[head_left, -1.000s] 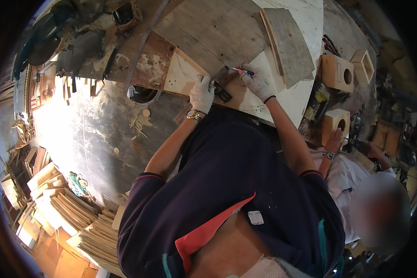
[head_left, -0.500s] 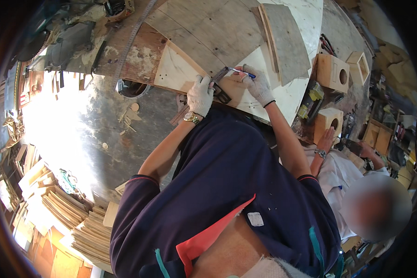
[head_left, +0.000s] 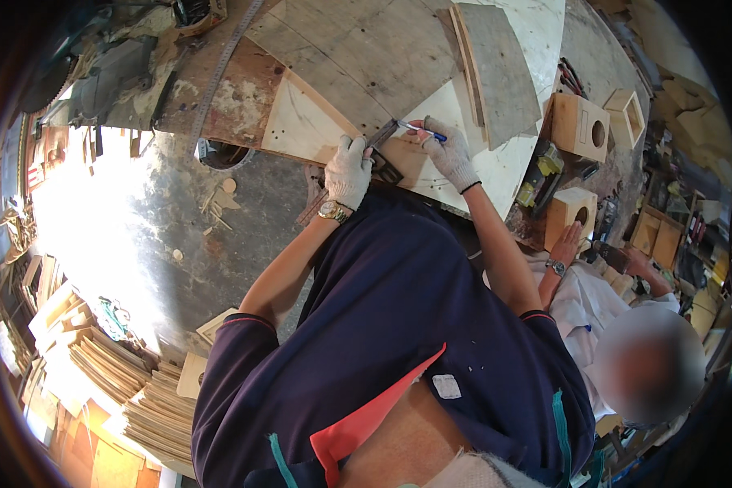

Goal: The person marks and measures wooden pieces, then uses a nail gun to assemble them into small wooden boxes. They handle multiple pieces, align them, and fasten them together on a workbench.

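Toward the right end of the desk [head_left: 244, 93], wooden boxes with round holes [head_left: 579, 124] are standing, a co-worker's hand [head_left: 568, 238] resting on the nearer one, while a curved grey panel [head_left: 503, 73] is lying just beyond the right hand [head_left: 449, 154]. By the desk's near edge, that hand's fingers are holding a pen [head_left: 437, 135], its tip beside a dark square [head_left: 381, 135]; the left hand [head_left: 350, 172] is bunching against the square, its grip too hidden to tell. Both hands are keeping nearly the pose of a second ago.
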A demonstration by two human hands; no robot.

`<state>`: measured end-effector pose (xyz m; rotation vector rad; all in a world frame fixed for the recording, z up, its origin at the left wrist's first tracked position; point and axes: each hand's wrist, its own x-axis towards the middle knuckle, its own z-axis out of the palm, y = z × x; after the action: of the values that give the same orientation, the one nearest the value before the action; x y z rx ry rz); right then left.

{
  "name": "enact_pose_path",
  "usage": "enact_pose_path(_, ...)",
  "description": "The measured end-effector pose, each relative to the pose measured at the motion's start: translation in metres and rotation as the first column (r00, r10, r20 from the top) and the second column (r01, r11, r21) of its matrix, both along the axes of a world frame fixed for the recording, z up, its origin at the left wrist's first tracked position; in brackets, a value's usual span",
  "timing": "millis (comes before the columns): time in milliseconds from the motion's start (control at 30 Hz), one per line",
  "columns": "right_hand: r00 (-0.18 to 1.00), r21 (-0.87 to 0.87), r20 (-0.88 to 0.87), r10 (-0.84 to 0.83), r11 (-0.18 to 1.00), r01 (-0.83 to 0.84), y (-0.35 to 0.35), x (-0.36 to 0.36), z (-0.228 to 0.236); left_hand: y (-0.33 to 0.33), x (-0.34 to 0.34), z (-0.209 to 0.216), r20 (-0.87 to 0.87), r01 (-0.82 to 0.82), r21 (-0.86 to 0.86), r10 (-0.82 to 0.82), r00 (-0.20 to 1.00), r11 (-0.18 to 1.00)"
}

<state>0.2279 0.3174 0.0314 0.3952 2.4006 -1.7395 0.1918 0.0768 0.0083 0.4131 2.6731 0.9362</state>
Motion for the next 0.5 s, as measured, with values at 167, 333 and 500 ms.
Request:
enact_pose_path(167, 0.991, -0.028, 0.048, -0.123, 0.992, 0.124, 0.004, 0.005, -0.004, -0.003, -0.002, -0.001, 0.01, 0.043, 0.016, -0.044, 0.999, 0.999)
enact_pose_path(333, 0.91, -0.076, 0.012, -0.416, 0.907, 0.415, -0.005, 0.015, 0.012, -0.028, -0.018, 0.014, 0.107, -0.02, 0.012, 0.018, 0.994, 1.0)
enact_pose_path(500, 0.837, -0.149, 0.014, -0.547, 0.826, 0.543, -0.025, 0.016, 0.024, -0.071, -0.058, 0.046, 0.106, -0.181, 0.056, 0.175, 0.979, 0.982)
